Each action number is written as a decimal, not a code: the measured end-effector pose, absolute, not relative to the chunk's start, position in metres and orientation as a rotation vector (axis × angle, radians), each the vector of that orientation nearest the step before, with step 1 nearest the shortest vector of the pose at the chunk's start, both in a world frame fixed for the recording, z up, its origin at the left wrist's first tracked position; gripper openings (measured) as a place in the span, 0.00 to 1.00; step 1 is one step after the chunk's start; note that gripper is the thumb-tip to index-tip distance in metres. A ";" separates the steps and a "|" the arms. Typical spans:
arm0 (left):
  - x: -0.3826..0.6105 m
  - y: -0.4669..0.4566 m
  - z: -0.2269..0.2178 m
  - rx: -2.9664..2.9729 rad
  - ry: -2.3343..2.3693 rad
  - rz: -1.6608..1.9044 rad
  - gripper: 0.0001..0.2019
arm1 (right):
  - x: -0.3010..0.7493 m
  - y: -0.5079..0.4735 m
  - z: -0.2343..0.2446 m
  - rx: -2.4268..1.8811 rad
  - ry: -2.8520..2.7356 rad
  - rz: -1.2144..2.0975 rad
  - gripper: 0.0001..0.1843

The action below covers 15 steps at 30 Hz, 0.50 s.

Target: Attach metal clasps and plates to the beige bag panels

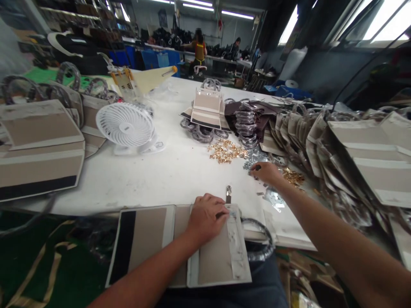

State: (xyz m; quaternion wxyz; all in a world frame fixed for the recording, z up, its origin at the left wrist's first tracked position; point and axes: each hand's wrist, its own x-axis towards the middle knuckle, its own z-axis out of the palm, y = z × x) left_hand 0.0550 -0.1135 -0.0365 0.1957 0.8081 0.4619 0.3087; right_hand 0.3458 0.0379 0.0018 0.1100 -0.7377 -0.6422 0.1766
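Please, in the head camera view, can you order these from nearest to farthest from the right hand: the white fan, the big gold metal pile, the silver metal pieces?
From the right hand:
1. Silver metal pieces, just below it.
2. Big gold metal pile, up to its left.
3. White fan, far left.

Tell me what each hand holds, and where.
Left hand rests on a beige tote panel, holding nothing visible; whether the right hand pinches anything cannot be told.
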 end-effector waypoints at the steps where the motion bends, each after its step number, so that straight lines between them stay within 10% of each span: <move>1: 0.055 -0.114 -0.037 2.272 1.291 0.857 0.05 | 0.345 0.033 0.007 -2.155 -1.884 0.501 0.12; 10: 0.057 -0.118 -0.036 2.334 1.284 0.804 0.02 | 0.283 -0.114 0.055 -1.718 -2.141 1.362 0.11; 15: 0.057 -0.119 -0.037 2.349 1.276 0.797 0.03 | 0.260 -0.151 0.032 -1.712 -2.134 1.294 0.11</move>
